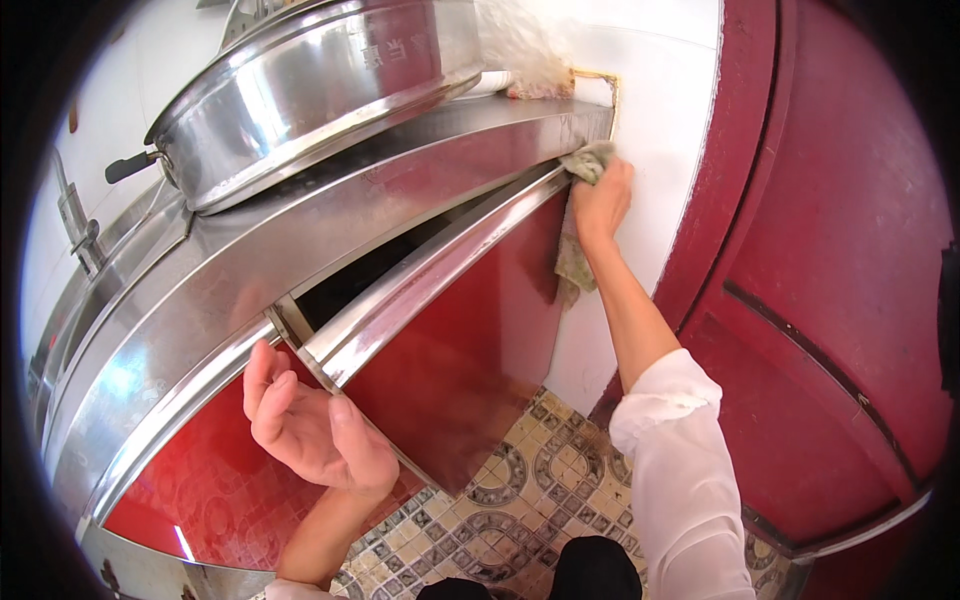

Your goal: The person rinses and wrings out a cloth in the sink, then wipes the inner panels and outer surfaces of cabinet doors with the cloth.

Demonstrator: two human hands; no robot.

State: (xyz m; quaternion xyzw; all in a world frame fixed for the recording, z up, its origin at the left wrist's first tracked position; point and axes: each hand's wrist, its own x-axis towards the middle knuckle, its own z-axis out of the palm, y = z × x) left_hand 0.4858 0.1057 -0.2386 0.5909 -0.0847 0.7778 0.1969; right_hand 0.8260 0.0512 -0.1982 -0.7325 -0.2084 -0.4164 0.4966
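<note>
My right hand (604, 199) grips a greenish, worn cloth (574, 259) at the far right top corner of a red cabinet door (457, 330); part of the cloth hangs down beside the door. The door stands ajar under a stainless steel counter (330, 214), with a dark gap above its shiny metal top trim (435, 274). My left hand (322, 427) is palm up with fingers loosely curled and apart, holding nothing. It is in front of the door's near edge and a second red cabinet door (217, 480), which is closed.
A large steel pan (315, 97) with a black-tipped handle stands on the counter. Clear plastic bags (525, 45) lie behind it by the white wall (660, 97). A dark red door (840, 225) is at the right. Below is a patterned tile floor (495, 525).
</note>
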